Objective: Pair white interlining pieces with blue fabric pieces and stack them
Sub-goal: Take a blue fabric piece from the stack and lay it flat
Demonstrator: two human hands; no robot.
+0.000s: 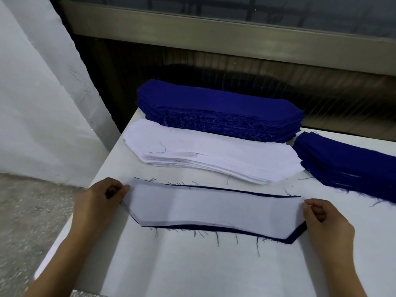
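Head view: 1 white interlining piece (214,207) lies flat on the white table (192,264), near the front edge, on top of 1 blue fabric piece (296,234); the blue shows only as a thin border along the far edge, the near edge and the right slanted end; frayed dark threads stick out from both long edges; the white overhangs the blue slightly at the left end.

Left hand (100,202): fingers curled, thumb and fingertips pinched on the left end of the interlining; cannot tell whether the blue layer is also in the pinch.

Right hand (325,221): fingers curled in, thumb and forefinger closed on the right end of the interlining at its upper corner; same uncertainty about the blue layer.

Just beyond the pair: white interlining stack (210,155), many layers, edges fanned slightly toward the near side; touching it behind, a tall blue stack (218,110) at the table's far edge, frayed front face; to the right, a second blue stack (351,166), lower, running out of frame.

Surroundings: white cloth (38,93) hanging at left; speckled floor (27,221) below it; window ledge (214,33) behind the table.
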